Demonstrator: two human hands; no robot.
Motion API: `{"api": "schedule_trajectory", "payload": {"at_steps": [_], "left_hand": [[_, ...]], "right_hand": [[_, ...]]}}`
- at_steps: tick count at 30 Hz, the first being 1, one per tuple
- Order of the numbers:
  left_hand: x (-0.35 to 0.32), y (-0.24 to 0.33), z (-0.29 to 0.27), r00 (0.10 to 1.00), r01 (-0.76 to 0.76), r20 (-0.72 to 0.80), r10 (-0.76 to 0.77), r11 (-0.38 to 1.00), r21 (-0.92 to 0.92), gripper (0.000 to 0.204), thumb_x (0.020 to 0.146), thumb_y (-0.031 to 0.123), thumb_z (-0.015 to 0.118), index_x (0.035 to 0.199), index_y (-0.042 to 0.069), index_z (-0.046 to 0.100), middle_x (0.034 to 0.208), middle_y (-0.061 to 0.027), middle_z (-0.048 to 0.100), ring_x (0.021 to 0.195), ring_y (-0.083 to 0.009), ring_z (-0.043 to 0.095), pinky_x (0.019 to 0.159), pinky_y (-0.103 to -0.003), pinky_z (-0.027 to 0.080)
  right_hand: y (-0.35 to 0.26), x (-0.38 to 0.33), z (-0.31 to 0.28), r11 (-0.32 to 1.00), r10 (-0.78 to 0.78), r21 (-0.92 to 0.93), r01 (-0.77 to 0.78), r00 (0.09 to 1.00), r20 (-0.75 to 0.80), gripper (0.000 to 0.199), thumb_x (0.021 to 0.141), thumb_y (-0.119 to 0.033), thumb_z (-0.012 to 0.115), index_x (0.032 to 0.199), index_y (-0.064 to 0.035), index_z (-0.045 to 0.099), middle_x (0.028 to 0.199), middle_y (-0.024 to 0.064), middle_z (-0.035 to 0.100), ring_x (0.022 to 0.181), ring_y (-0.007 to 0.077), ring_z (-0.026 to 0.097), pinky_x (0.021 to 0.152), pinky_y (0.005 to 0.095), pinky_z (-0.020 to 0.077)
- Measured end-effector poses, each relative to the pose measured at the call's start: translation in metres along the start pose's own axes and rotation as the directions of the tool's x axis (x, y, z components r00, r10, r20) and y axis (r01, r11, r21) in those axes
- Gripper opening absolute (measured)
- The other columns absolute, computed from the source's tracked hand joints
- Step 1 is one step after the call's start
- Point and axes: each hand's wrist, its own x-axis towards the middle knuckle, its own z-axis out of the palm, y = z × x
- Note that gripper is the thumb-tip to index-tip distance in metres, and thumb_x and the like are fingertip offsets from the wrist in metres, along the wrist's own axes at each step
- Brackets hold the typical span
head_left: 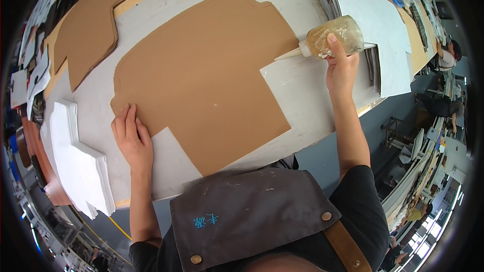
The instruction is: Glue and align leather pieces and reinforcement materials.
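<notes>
- A dark grey work apron (252, 216) with brass rivets and a tan strap fills the lower edge, nearest the camera.
- The left hand (132, 138) lies flat, palm down, fingers together, pressing the near-left corner of the brown cardboard cutout (201, 80) onto the white worktable (307, 95).
- The cutout is one large flat brown sheet with stepped, notched edges; it lies in the middle of the table, its near notch baring a white patch beside the left hand.
- A stack of white sheets (80, 161) sits just left of that hand, at the table's near-left edge.
- The right hand (342, 68) is wrapped around a clear squeeze bottle of amber glue (335, 38), held on its side above the table; its white nozzle points left, just off the cutout's right edge.
- Bare tabletop lies between the cutout's right notch and the right forearm.
- Farther off, a stack of brown cutouts (91, 25) lies at far left, and a white cutout (378, 30) beyond the bottle.
</notes>
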Motion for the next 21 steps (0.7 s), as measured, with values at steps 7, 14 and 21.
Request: {"api": "schedule_trajectory", "payload": {"at_steps": [7, 14, 21], "left_hand": [[0.001, 0.002, 0.002, 1.000, 0.005, -0.013, -0.005, 1.000, -0.009, 0.029, 0.080, -0.007, 0.053, 0.108, -0.002, 0.060, 0.112, -0.0148, 0.057, 0.101, -0.0321, 0.052, 0.088, -0.039, 0.043], [0.000, 0.003, 0.002, 1.000, 0.004, -0.027, -0.004, 1.000, -0.002, 0.028, 0.080, -0.007, 0.053, 0.107, -0.002, 0.060, 0.111, -0.0147, 0.057, 0.100, -0.0319, 0.053, 0.086, -0.040, 0.044], [0.001, 0.003, 0.002, 0.999, -0.001, -0.032, 0.001, 1.000, -0.005, 0.028, 0.081, -0.006, 0.053, 0.107, -0.003, 0.060, 0.111, -0.0147, 0.057, 0.098, -0.0319, 0.053, 0.085, -0.039, 0.045]], "right_hand": [[0.001, -0.006, 0.017, 0.998, 0.036, 0.044, -0.037, 0.999, 0.014, 0.037, 0.079, -0.019, 0.069, 0.107, 0.0002, 0.055, 0.091, 0.0056, 0.060, 0.076, 0.0097, 0.057, 0.060, 0.0231, 0.0467], [-0.002, -0.008, 0.027, 0.997, 0.056, 0.043, -0.060, 0.995, 0.081, 0.035, 0.079, -0.018, 0.069, 0.106, 0.0007, 0.055, 0.091, 0.0059, 0.061, 0.079, 0.0099, 0.057, 0.064, 0.0229, 0.0473], [-0.008, -0.004, 0.028, 1.000, -0.005, 0.000, 0.005, 0.985, 0.171, 0.033, 0.078, -0.016, 0.069, 0.103, 0.0014, 0.056, 0.091, 0.0055, 0.061, 0.082, 0.0114, 0.055, 0.075, 0.0254, 0.0427]]}}
